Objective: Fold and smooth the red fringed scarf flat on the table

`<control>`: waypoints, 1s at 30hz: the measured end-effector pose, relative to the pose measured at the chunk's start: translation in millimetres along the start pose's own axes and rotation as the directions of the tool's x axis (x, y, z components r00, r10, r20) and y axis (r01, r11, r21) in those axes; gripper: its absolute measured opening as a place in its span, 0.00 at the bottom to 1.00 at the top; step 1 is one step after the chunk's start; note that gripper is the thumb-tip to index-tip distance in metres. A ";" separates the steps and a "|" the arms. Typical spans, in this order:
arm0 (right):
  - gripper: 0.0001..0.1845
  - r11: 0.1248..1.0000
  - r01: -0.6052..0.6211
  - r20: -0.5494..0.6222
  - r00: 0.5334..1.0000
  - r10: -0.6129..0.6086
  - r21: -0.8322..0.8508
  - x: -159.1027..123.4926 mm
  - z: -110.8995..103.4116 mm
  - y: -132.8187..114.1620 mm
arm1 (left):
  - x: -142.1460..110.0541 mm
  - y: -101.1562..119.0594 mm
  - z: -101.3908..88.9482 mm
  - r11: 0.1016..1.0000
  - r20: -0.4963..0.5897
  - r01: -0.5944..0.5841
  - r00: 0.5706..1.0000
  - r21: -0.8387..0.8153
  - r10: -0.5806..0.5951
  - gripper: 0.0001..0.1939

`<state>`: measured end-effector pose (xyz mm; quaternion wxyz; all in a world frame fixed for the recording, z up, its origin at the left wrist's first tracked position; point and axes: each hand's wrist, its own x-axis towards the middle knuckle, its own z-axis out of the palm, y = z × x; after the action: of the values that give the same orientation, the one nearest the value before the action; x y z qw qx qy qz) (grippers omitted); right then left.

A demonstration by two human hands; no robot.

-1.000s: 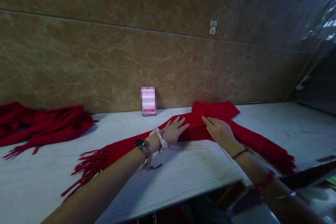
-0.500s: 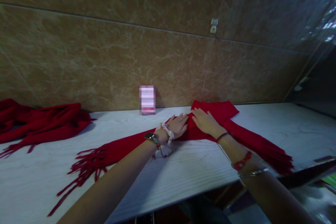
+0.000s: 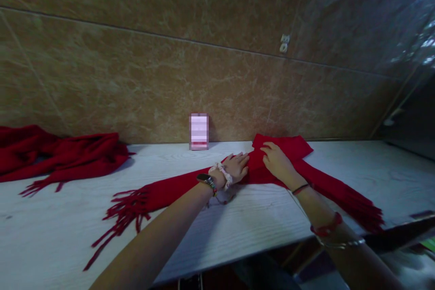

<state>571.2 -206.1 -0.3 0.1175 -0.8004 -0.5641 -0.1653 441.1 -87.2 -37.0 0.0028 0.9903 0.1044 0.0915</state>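
A red fringed scarf (image 3: 176,188) lies folded across the white tabletop, one tasselled end to the left and the other to the lower right, with a folded part at the back. My left hand (image 3: 237,167) rests flat on its middle, fingers stretched out; a scrunchie and a watch are on that wrist. Just right of it, over the back fold, is my right hand (image 3: 277,161). Its fingers are bent and loosely parted, holding nothing that I can see. The cloth under both palms is hidden.
Another red scarf (image 3: 81,156) lies bunched at the far left. A phone-like upright object (image 3: 199,132), its face pixelated, leans against the brown marbled wall (image 3: 152,81). A small white fixture (image 3: 284,43) is on the wall. The white table (image 3: 258,217) ends at a front edge.
My right hand's fingers have gone from flat on the scarf to bent and slightly lifted. My left hand stays flat on it. The whole view has shifted a little.
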 end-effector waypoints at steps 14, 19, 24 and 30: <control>0.13 0.803 -0.434 0.277 0.897 0.345 0.408 17.1 -9.4 26.6 | -3.0 -8.7 16.5 0.996 -0.164 -0.074 0.984 -0.042 0.067 0.22; 0.16 0.751 -0.462 0.302 0.885 0.355 0.472 23.7 -0.5 28.2 | -5.4 -4.1 11.6 0.996 -0.156 -0.057 0.987 -0.066 0.047 0.22; 0.21 0.782 -0.392 0.226 0.920 0.321 0.484 16.9 0.0 26.1 | -9.4 -1.6 5.2 0.992 -0.132 -0.088 0.988 -0.086 0.076 0.20; 0.31 0.688 -0.360 0.247 0.933 0.262 0.630 -5.4 11.2 33.0 | -9.1 -3.7 7.9 0.988 -0.145 -0.121 0.984 -0.094 0.107 0.20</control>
<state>602.1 -217.7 -12.8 0.3824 -0.7984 -0.4481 0.1248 433.0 -85.3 -46.5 0.0410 0.9844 0.0425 0.1656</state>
